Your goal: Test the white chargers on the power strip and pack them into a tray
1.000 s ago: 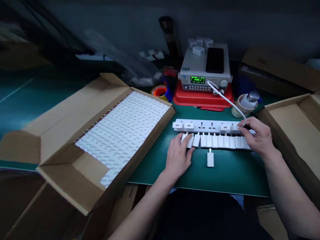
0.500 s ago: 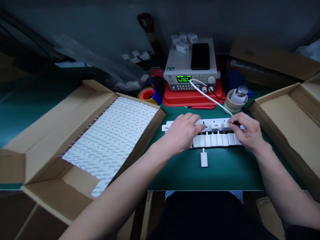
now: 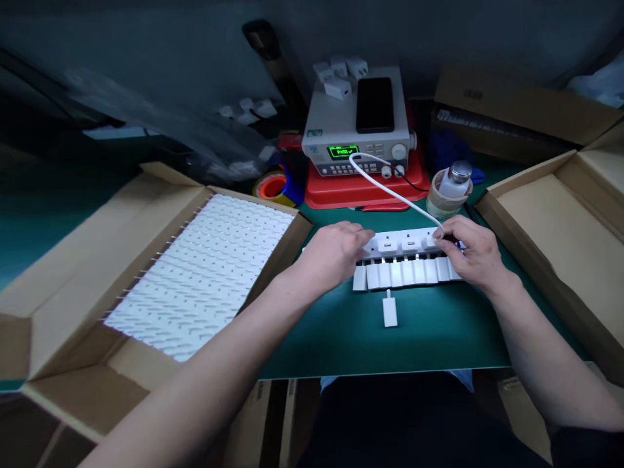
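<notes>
A white power strip (image 3: 400,237) lies across the green table with white charger plugs (image 3: 387,246) seated in it. My right hand (image 3: 470,247) pinches the end of a white cable (image 3: 394,188) at the charger near the strip's right part. My left hand (image 3: 334,250) is over the strip's left part, fingers curled down; whatever they grip is hidden. Along the strip's front edge stands a row of white adapters (image 3: 407,273). One single white adapter (image 3: 390,312) with a protruding metal tip lies apart, nearer to me.
A tester (image 3: 355,153) with a green "PASS" display sits on a red tray (image 3: 336,195), carrying a phone (image 3: 375,104) and several chargers (image 3: 338,88). Open cardboard boxes (image 3: 305,227) flank the table; the left one holds a white sheet of many small parts (image 3: 205,260). A bottle (image 3: 455,179) stands in a tape roll.
My left hand has slid left along the strip, uncovering a charger. My right hand stays at the cable end. The display now reads PASS with a tick; the view has shifted slightly.
</notes>
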Demonstrator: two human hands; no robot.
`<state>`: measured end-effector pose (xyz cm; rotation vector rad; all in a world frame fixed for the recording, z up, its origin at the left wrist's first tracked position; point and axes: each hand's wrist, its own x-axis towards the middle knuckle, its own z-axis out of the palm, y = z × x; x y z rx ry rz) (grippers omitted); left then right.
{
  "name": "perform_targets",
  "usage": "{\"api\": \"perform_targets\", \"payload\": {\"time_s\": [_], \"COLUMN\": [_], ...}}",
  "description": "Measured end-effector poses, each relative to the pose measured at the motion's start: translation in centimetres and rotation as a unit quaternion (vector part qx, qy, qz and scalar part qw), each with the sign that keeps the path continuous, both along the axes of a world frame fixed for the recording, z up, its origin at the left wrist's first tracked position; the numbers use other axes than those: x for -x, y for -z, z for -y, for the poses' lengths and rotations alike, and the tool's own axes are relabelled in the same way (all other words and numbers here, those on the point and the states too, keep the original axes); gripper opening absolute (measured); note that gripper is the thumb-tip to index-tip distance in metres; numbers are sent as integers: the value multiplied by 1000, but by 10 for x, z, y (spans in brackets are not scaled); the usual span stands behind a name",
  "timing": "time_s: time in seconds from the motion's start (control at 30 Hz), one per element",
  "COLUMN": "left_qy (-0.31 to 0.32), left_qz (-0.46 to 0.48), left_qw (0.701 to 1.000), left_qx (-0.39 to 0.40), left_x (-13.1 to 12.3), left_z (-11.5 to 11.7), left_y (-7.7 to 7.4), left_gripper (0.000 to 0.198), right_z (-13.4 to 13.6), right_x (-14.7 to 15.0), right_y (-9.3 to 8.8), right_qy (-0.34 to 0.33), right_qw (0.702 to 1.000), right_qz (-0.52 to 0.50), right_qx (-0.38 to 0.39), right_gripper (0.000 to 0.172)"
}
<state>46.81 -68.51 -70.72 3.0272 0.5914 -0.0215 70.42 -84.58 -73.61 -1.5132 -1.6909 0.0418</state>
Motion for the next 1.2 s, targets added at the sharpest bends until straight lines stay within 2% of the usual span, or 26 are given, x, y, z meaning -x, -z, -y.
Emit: {"api": "perform_targets", "payload": {"time_s": [0.13,0.23,0.33,0.4,0.47,0.57,0.63,0.7,0.8,0.87,0.93,1.07,1.13,1.2], "left_qy": [-9,-5,18,20,-4,-13,30,65,36,7,10,83,95,77], "left_qz": [0,-14,21,49,70,110,136,152,157,155,174,283,330,366], "left_qw": [1000,1000,999,998,996,991,984,975,976,980,978,937,909,884], "left_qx": [-6,3,25,39,48,78,114,145,145,121,115,189,235,280], "left_x": [-3,-14,-31,-43,-52,-56,-55,-57,-68,-76,-79,-59,-37,-7], "left_z": [3,8,21,31,38,40,41,45,56,62,63,65,72,81], "left_y": [12,11,9,11,15,16,14,10,9,11,14,20,21,21], "left_gripper": [54,60,62,53,35,21,20,27,43,40,31,35,36,36], "right_z": [0,1,1,2,2,3,3,3,5,6,5,-14,-34,-59], "right_x": [0,0,0,0,-1,-2,-2,-2,-4,-6,-7,11,34,64], "right_y": [0,1,1,1,0,-2,-3,-4,-4,-7,-16,-46,-58,-60], "right_qy": [8,8,6,3,3,3,4,5,14,28,43,38,-1,-61], "right_qw": [1000,1000,1000,1000,1000,1000,1000,1000,999,999,998,990,990,987], "right_qz": [-6,-1,7,12,15,19,19,20,28,17,-31,-137,-139,-129], "right_qx": [5,3,-1,-5,-6,1,4,6,10,21,26,-19,12,72], "right_gripper": [10,10,9,8,8,9,10,11,10,6,4,9,10,9]}}
